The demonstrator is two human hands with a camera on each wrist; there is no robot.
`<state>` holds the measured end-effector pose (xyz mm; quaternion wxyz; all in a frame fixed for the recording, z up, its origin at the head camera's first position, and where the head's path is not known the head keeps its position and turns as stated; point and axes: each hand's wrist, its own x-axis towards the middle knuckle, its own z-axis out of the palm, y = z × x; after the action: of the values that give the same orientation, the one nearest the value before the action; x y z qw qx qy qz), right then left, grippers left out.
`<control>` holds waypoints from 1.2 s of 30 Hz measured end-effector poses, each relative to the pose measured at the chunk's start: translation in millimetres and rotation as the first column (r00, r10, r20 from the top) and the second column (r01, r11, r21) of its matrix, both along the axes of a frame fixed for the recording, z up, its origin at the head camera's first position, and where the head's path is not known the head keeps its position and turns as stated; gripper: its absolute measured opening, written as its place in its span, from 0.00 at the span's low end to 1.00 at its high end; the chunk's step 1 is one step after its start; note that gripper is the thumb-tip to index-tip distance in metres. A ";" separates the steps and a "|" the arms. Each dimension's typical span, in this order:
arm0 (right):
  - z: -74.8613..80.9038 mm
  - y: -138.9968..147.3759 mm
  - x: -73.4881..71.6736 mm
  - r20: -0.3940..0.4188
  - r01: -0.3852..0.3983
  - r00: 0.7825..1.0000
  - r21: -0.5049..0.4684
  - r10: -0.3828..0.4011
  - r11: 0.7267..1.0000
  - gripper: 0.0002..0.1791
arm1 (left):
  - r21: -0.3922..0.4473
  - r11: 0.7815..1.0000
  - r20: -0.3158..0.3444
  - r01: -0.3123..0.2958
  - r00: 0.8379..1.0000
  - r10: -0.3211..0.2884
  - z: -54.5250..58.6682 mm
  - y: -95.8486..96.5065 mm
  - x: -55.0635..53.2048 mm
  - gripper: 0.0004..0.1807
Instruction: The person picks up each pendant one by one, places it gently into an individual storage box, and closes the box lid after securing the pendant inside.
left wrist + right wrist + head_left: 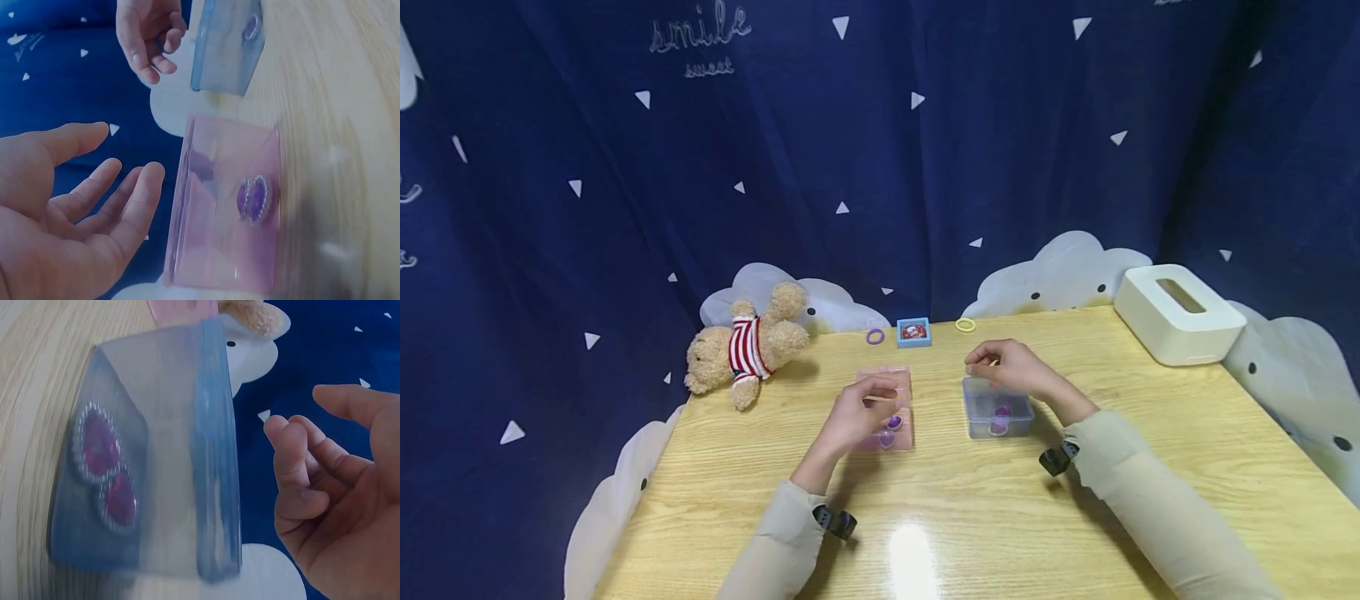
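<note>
My left hand (855, 414) hovers over a pink see-through plastic box (905, 438), its fingers loosely bent with nothing between them. Inside that box, a purple gem with a beaded silvery rim (254, 200) shows through the wall in the left wrist view. To the right, a blue-grey see-through box (981, 405) stands on the table. Two magenta gems with beaded rims (100, 444) lie in it. Just above its back edge is my right hand (1013, 367), thumb apart from the loosely curled fingers, holding nothing. Whether either lid is fastened I cannot tell.
Behind the boxes lie a purple ring (875, 337), a small light-blue square frame with a red picture (913, 332) and a yellow ring (966, 325). A teddy bear in a striped shirt (748, 346) lies at left. A white tissue box (1180, 317) stands back right.
</note>
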<state>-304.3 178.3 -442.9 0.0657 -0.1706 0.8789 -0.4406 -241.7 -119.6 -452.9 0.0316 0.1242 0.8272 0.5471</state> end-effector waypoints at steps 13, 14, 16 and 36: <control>-4.4 -39.5 -3.8 0.004 -0.057 0.998 0.001 0.057 0.998 0.10 | 0.013 0.997 0.014 -0.079 0.997 0.079 -6.3 -23.6 2.6 0.18; -5.1 -42.7 -4.5 0.006 -0.060 0.998 0.003 0.060 0.998 0.10 | 0.015 0.996 0.016 -0.087 0.996 0.086 -6.6 -25.5 2.9 0.18; -6.2 -48.9 -5.7 0.015 -0.061 0.998 0.003 0.061 0.998 0.10 | 0.023 0.995 0.027 -0.098 0.995 0.098 -7.3 -29.3 3.4 0.18; -20.3 -90.3 -17.2 0.085 0.011 0.996 -0.023 -0.009 1.000 0.12 | 0.088 0.978 0.123 -0.187 0.977 0.175 -20.3 -59.3 0.6 0.22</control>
<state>-321.6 87.9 -463.3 0.0988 -0.1481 0.8709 -0.4581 -241.1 -178.9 -473.2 0.0231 0.0181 0.8036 0.5944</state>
